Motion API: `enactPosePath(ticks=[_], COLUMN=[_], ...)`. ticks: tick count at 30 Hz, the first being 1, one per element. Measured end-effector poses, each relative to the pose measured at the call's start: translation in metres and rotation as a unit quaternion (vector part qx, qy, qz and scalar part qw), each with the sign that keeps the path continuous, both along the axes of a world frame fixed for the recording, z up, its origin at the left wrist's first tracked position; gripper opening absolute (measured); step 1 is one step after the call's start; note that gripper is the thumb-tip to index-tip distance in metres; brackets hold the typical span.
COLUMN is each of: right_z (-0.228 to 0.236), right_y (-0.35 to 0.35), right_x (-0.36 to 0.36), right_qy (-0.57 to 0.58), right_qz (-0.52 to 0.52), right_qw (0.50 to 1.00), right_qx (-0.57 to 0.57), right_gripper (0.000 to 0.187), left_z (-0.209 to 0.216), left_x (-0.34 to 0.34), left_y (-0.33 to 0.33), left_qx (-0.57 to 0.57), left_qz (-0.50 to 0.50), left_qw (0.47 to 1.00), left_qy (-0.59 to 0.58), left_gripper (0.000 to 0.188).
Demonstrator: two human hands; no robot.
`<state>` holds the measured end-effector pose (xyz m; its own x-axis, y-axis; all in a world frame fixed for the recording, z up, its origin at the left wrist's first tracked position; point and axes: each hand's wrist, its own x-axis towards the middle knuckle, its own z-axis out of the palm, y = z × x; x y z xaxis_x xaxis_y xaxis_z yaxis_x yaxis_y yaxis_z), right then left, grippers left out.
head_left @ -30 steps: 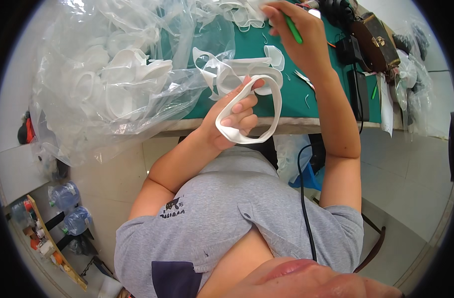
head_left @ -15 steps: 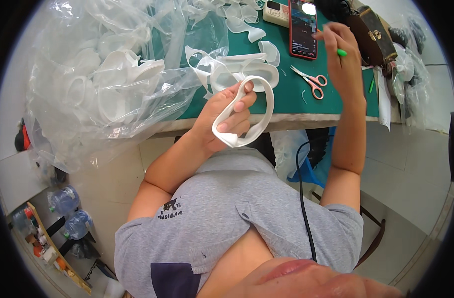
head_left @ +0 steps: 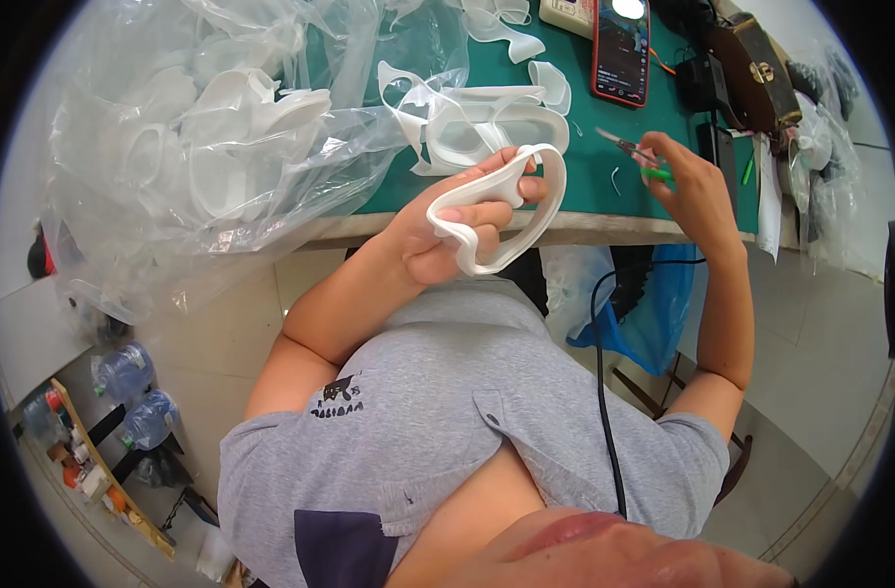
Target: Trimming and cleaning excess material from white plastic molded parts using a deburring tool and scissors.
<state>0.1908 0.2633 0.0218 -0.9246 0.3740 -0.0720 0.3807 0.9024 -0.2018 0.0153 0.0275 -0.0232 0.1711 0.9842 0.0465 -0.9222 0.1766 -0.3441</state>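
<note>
My left hand (head_left: 457, 235) grips a white flexible oval frame (head_left: 543, 211) and holds it over the near edge of the green table (head_left: 604, 191). My right hand (head_left: 697, 186) holds small scissors with green handles (head_left: 631, 153), blades pointing left, a short way right of the frame. Several similar white frames (head_left: 477, 122) lie heaped on the table just beyond my left hand.
A big clear plastic bag of white frames (head_left: 212, 147) fills the left of the table. A red phone (head_left: 621, 49), a black adapter and a brown case (head_left: 751, 73) lie at the back right. A black cable (head_left: 599, 392) hangs down over my grey shirt.
My right hand has come down from the far table near the phone toward the near edge, with the scissors now in it. My left hand kept the frame and shifted slightly.
</note>
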Motion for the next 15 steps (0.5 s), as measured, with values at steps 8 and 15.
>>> enactPosePath(ticks=[8,15], right_z=[0.049,0.054], right_y=[-0.037,-0.037], right_x=[-0.022,-0.029], right_qy=[0.156,0.147], right_qz=[0.272,0.316], right_qw=[0.942,0.927], right_qx=[0.115,0.138], right_gripper=[0.051,0.059], left_z=[0.012,0.004], left_x=[0.001,0.001], left_y=[-0.006,-0.009], left_qx=[-0.066,-0.014], left_qz=[-0.039,-0.064], left_qw=[0.997,0.997], left_qy=[-0.025,-0.038], left_gripper=[0.032,0.029])
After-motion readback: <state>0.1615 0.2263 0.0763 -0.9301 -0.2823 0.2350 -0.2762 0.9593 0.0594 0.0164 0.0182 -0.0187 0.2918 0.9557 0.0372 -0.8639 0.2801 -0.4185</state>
